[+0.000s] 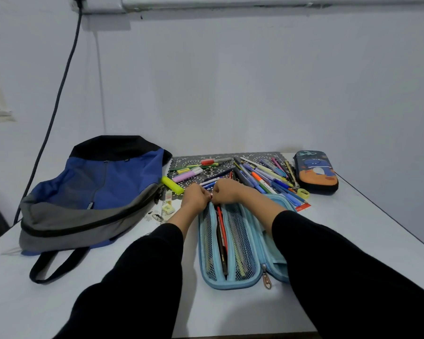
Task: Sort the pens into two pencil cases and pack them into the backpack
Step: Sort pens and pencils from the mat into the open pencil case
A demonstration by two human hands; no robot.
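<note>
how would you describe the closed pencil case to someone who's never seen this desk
On the white table, find the dark patterned mat strewn with pens by the wall. Just right of it lies the dark pencil case. Unlike the open light-blue pencil case nearer the person, it is closed and bears an orange and blue cartoon space picture.

Both hands, left hand (196, 197) and right hand (227, 192), sit knuckles-up and touching at the far end of the open light blue pencil case (230, 283) mid-desk, fingers curled under; what they pinch is hidden. The case holds a red pen (222, 228) and a black pen (222, 253) between its mesh pockets. Backpack (96, 192) lies along the desk's (353, 236) left edge, loose pens (262, 177) spread on a mat (207, 172) at the far edge, dark pencil case (315, 172) zipped at the far right corner.
</note>
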